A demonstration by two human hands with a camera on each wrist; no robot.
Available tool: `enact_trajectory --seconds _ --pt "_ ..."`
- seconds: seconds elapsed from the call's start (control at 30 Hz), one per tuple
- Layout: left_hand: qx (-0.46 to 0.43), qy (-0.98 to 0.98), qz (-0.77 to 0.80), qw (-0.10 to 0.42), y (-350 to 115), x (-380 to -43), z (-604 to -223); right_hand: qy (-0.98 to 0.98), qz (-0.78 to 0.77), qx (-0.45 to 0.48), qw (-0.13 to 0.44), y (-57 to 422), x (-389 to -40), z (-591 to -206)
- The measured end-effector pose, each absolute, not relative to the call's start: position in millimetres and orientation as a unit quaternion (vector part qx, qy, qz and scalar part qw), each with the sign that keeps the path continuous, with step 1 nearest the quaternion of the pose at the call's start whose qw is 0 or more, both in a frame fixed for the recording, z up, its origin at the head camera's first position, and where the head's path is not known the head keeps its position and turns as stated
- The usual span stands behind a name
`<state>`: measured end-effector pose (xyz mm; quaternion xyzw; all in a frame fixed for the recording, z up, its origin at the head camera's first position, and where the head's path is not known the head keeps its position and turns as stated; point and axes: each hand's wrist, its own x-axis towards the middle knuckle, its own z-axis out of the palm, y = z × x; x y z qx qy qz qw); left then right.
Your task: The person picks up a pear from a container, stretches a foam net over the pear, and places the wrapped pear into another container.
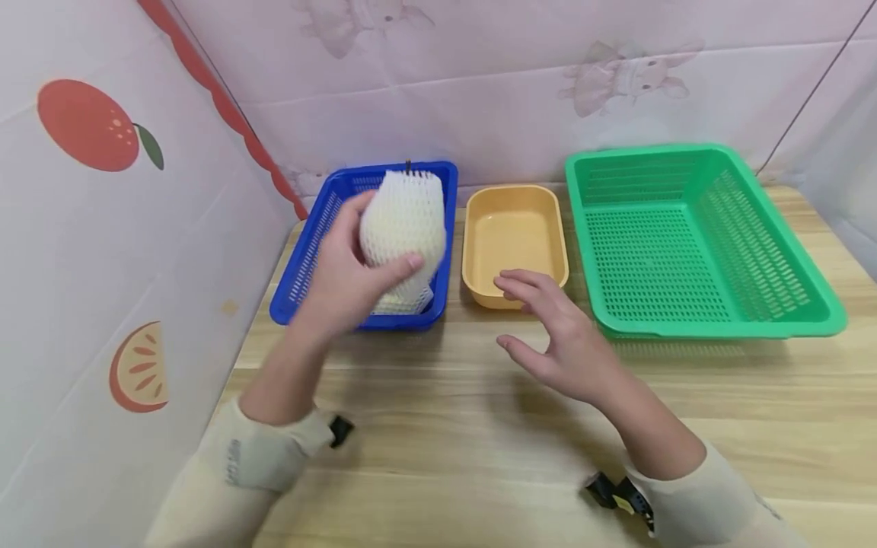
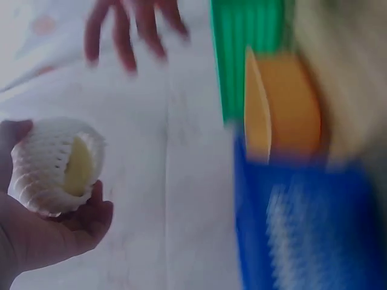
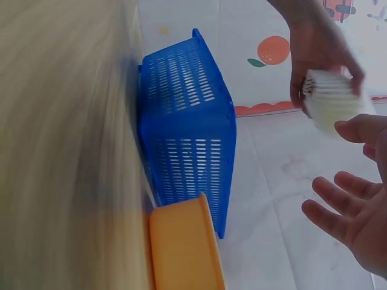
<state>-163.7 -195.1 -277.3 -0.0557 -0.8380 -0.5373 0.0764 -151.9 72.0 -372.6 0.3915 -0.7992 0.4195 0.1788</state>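
My left hand [image 1: 342, 274] grips a pale yellow fruit in a white foam net [image 1: 404, 224], fingers and thumb round its sides. It is raised over the blue basket [image 1: 301, 266], and a thin dark stem shows at its top. Through the net's open end in the left wrist view, some of the yellow fruit [image 2: 78, 169] is bare. More white netting [image 1: 404, 302] shows low in the basket, partly hidden behind the held fruit. My right hand [image 1: 565, 335] hovers near the front of the yellow tub [image 1: 507, 236], fingers spread and loosely bent, holding nothing.
The yellow tub stands between the blue basket and a large green basket [image 1: 712, 329] on the right. All three sit on a wooden table [image 1: 438, 457] near the pale back wall [image 1: 479, 114]. A printed side wall [image 1: 82, 266] borders the left.
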Motion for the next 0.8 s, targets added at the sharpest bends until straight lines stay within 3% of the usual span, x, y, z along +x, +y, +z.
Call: enact_trajectory --seconds 0.17,0.4,0.8 --pt "-0.049 -0.927 -0.367 0.064 -226.0 -224.2 -256.0 -0.812 0.39 0.378 0.212 85.1 -152.3 -364.9" --pt "-0.043 -0.99 -0.133 -0.022 -259.0 -304.8 -288.7 -0.833 0.348 0.362 0.233 104.0 -158.6 -367.5" --pt "0.027 -0.982 -0.009 -0.185 -271.3 -345.0 -328.8 -0.875 0.304 0.309 0.217 129.8 -172.1 -384.1"
